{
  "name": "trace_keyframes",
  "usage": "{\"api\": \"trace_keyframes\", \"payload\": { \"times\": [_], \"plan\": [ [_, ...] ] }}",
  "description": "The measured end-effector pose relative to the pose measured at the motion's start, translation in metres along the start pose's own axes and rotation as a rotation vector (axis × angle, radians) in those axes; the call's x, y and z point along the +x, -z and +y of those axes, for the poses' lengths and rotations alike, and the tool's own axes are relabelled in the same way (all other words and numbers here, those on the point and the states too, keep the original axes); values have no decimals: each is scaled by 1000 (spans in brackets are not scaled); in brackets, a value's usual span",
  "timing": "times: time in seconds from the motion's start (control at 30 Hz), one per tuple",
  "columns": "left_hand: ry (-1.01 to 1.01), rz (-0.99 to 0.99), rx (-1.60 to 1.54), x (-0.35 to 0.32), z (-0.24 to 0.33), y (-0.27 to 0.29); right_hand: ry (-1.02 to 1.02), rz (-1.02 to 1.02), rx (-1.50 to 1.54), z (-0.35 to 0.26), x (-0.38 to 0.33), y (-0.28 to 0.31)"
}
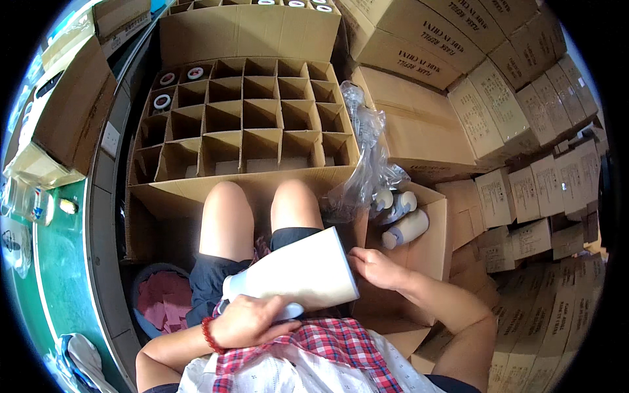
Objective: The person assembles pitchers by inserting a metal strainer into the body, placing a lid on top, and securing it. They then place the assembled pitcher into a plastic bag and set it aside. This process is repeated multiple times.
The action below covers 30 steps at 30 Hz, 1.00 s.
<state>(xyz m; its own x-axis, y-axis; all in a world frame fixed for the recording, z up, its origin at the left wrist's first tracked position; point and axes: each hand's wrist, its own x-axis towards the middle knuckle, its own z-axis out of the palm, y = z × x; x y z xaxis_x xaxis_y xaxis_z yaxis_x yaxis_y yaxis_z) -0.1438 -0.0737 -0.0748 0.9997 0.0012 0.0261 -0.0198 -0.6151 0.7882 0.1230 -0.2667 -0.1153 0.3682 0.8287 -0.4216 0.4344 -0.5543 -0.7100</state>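
Note:
Across my lap lies a cream-coloured vacuum flask with pale blue-grey trim, its wide base tilted up to the right. My left hand is closed around its narrower end beside the blue-grey handle. At the rim of the base, my right hand has its fingers curled together. Whatever those fingers may hold is hidden. To the right, an open carton contains more cream flasks, one of them lying on its side.
Ahead of my knees stands a carton with cardboard dividers; three flasks show in its far left cells. Clear plastic bags hang at its right edge. Stacked cartons fill the right side. A green table runs along the left, above a bin with red cloth.

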Motion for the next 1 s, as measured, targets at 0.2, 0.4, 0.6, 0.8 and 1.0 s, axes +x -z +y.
{"api": "trace_keyframes", "payload": {
  "times": [0.2,0.4,0.6,0.8,1.0],
  "plan": [
    [-96,44,41,12,11,-14,-302,-166,410,10,12,2],
    [330,483,-544,2,-36,32,-132,209,548,59,72,33],
    [509,783,-1117,-8,-92,54,-242,688,-250,187,174,-83],
    [553,525,-889,-11,-102,45,-85,1176,186,200,216,-72],
    [298,687,-422,45,-124,117,276,954,669,42,189,7]
  ]
}}
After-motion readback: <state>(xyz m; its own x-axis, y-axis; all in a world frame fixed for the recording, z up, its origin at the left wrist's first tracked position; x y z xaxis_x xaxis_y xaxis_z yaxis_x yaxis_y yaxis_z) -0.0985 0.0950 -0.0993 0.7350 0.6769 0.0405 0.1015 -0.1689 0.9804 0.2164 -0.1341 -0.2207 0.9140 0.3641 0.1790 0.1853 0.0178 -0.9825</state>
